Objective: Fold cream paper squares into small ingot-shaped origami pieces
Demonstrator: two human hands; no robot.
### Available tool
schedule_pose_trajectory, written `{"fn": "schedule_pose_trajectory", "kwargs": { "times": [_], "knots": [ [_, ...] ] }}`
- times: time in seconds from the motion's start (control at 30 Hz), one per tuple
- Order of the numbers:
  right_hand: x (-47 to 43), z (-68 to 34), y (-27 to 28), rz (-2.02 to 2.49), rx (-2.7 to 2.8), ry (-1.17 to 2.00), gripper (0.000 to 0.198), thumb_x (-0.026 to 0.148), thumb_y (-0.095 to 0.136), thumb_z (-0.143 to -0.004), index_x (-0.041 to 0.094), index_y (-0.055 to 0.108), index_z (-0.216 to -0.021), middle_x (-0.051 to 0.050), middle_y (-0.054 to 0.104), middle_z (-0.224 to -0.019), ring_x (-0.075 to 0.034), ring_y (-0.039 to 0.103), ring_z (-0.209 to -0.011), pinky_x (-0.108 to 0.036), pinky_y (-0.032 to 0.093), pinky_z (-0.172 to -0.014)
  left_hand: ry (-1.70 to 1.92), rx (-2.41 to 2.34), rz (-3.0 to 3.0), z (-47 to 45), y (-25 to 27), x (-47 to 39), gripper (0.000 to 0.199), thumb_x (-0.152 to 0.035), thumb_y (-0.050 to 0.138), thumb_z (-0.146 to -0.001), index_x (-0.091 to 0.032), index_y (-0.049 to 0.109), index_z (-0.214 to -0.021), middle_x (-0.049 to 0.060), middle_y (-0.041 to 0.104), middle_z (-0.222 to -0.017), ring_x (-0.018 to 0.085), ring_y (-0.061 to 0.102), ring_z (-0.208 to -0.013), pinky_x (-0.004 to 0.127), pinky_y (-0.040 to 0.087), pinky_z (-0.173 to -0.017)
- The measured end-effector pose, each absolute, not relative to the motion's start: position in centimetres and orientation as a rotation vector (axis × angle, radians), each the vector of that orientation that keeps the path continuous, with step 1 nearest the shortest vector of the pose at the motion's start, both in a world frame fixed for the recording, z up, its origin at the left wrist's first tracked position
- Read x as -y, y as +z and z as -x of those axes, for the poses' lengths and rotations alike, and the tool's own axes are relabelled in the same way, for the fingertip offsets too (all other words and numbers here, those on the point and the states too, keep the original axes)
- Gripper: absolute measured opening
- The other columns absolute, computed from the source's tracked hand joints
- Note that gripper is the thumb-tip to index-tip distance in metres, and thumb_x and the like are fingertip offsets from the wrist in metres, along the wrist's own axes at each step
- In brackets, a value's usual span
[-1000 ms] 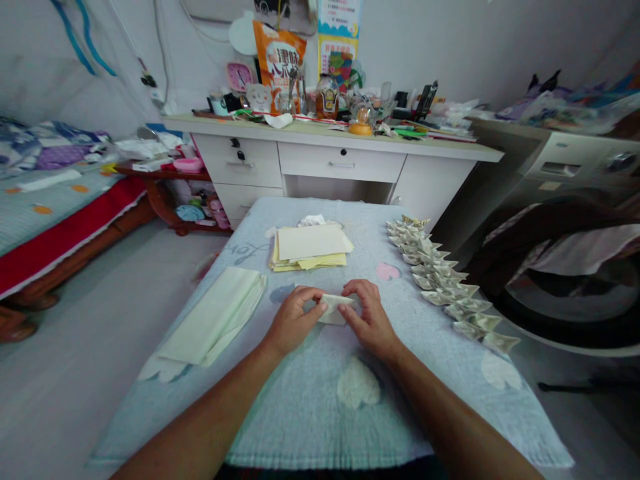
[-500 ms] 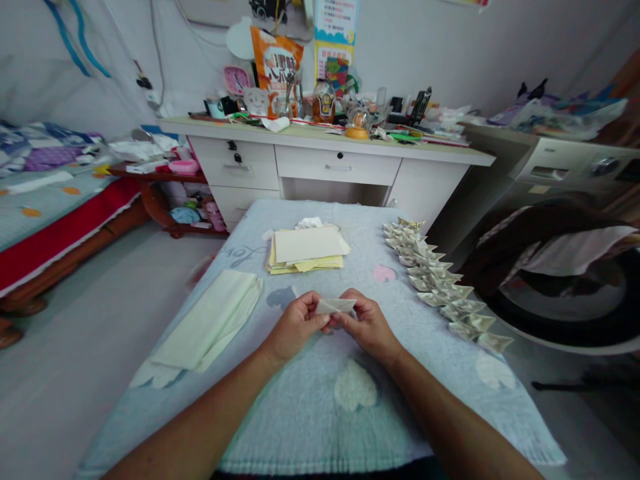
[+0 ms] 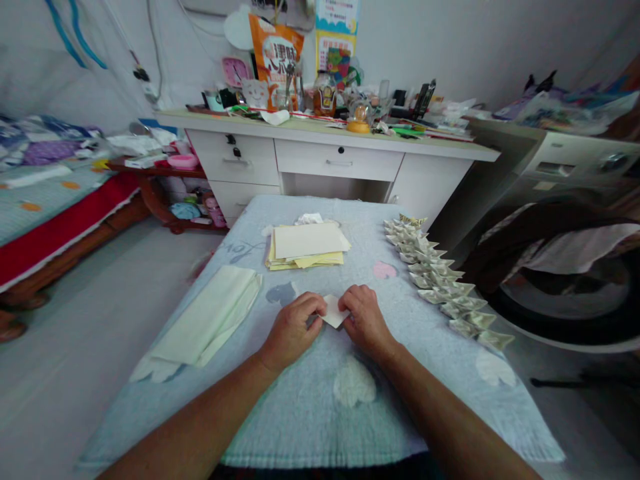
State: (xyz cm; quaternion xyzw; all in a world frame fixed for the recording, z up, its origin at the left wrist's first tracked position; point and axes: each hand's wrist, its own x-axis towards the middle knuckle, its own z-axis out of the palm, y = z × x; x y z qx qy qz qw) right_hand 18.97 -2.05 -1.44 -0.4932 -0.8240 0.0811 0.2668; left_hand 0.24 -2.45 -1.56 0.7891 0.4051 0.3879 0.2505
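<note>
The small sheet (image 3: 333, 311) is matt paper, the tablecloth (image 3: 300, 420) rough, matt cloth.

This is a home: bed (image 3: 50, 207) left of the left grip (image 3: 294, 327), washing machine (image 3: 575, 157) right of the right grip (image 3: 367, 318), pink clock (image 3: 235, 71) beyond.

Just before twelve o'clock, on the orange bag (image 3: 267, 41), we see large dark characters, apparently 津味 — the line beneath escapes us. At twelve, the wall poster (image 3: 337, 24) and jar (image 3: 319, 103) carry print too small for us. Near nine, the cloth (image 3: 305, 413) bears blurred script — perhaps "for".
</note>
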Motion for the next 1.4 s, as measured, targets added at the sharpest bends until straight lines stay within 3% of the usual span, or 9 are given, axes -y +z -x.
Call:
{"fn": "schedule_pose_trajectory", "kwargs": {
  "times": [0.27,0.53,0.77,1.03,1.4],
  "knots": [
    [2.2,-19.4,-1.2,1.346,2.349,0.333,0.023,0.002,0.052,-0.067,0.019,0.057,-0.081,-0.003,0.056,-0.087,-0.02,0.043,-0.09,-0.031,0.028,-0.079,0.73,-1.31,-2.341,0.2,-2.0,2.7,0.015,-0.007,0.055,-0.076,-0.02,0.059,-0.082,0.0,0.061,-0.086,0.014,0.058,-0.08,0.024,0.043,-0.071],
    [2.3,-20.5,-0.7,1.395,2.348,0.454,0.011,0.01,0.058,-0.077,0.019,0.063,-0.081,-0.002,0.059,-0.089,-0.019,0.043,-0.091,-0.032,0.028,-0.081,0.606,-1.318,-2.356,0.5,-1.8,2.4,0.013,-0.02,0.054,-0.086,-0.021,0.066,-0.084,0.001,0.062,-0.084,0.014,0.059,-0.08,0.025,0.044,-0.072],
    [2.1,-20.8,-0.5,1.491,2.235,0.569,0.003,0.019,0.064,-0.082,0.02,0.067,-0.081,-0.002,0.059,-0.094,-0.018,0.045,-0.093,-0.033,0.029,-0.083,0.67,-1.388,-2.363,0.5,-1.8,1.9,0.013,-0.024,0.055,-0.086,-0.019,0.065,-0.08,0.004,0.059,-0.085,0.019,0.054,-0.085,0.032,0.042,-0.078],
    [2.0,-20.3,-0.7,1.673,2.135,0.534,0.012,0.029,0.064,-0.085,0.02,0.069,-0.079,-0.004,0.058,-0.094,-0.02,0.045,-0.095,-0.034,0.029,-0.083,0.651,-1.472,-2.369,0.2,-2.2,1.5,0.015,-0.026,0.054,-0.087,-0.018,0.061,-0.077,0.004,0.056,-0.086,0.019,0.051,-0.085,0.034,0.04,-0.08],
    [2.0,-19.7,-0.7,1.787,2.212,0.435,0.018,0.03,0.056,-0.089,0.018,0.065,-0.08,-0.006,0.056,-0.098,-0.021,0.043,-0.097,-0.034,0.029,-0.082,0.609,-1.541,-2.324,0.3,-2.1,1.3,0.014,-0.028,0.055,-0.086,-0.02,0.063,-0.077,0.004,0.057,-0.089,0.021,0.049,-0.087,0.035,0.039,-0.079]
  ]
}}
